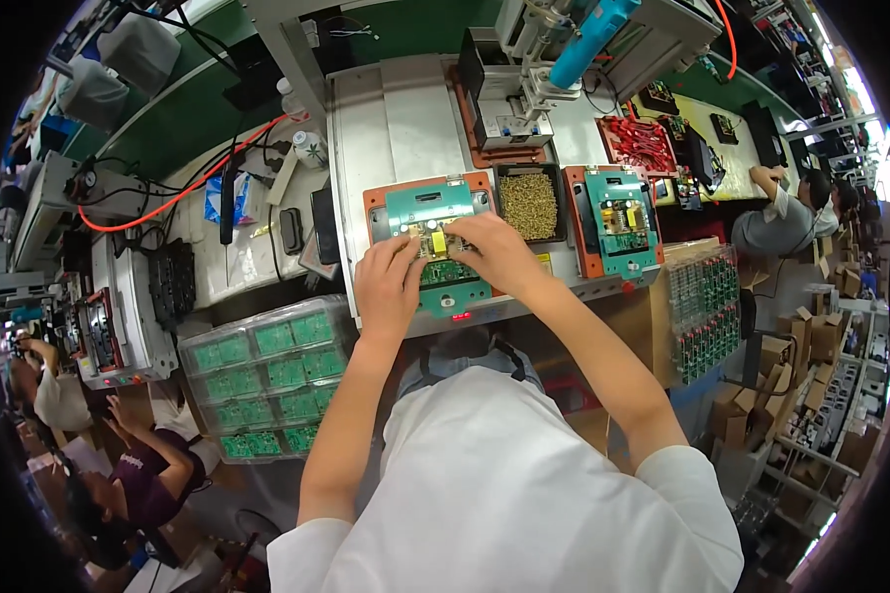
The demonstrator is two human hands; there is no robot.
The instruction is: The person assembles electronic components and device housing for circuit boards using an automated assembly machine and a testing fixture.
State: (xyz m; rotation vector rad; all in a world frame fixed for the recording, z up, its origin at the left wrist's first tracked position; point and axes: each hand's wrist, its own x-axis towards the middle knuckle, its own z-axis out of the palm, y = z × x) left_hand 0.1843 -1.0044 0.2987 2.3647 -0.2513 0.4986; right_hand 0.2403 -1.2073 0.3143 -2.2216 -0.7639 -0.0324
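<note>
A circuit board (439,243) with a yellow part on it lies in a green and orange fixture (430,201) in front of me. My left hand (388,285) is closed at the board's left edge, thumb and fingers pinched together. At the opposite edge my right hand (496,255) grips the board with bent fingers. The fingertips partly hide both edges. Right of this fixture stands a dark box of small brass-coloured screws (529,205). Beyond the box, a second green and orange fixture (615,222) holds another populated board.
A machine with a blue cylinder (593,42) rises behind the screws. Red parts fill a tray (637,144) at the back right. Clear trays of green boards (267,361) stand at my left, with another stack (704,301) at my right. Other people work on both sides.
</note>
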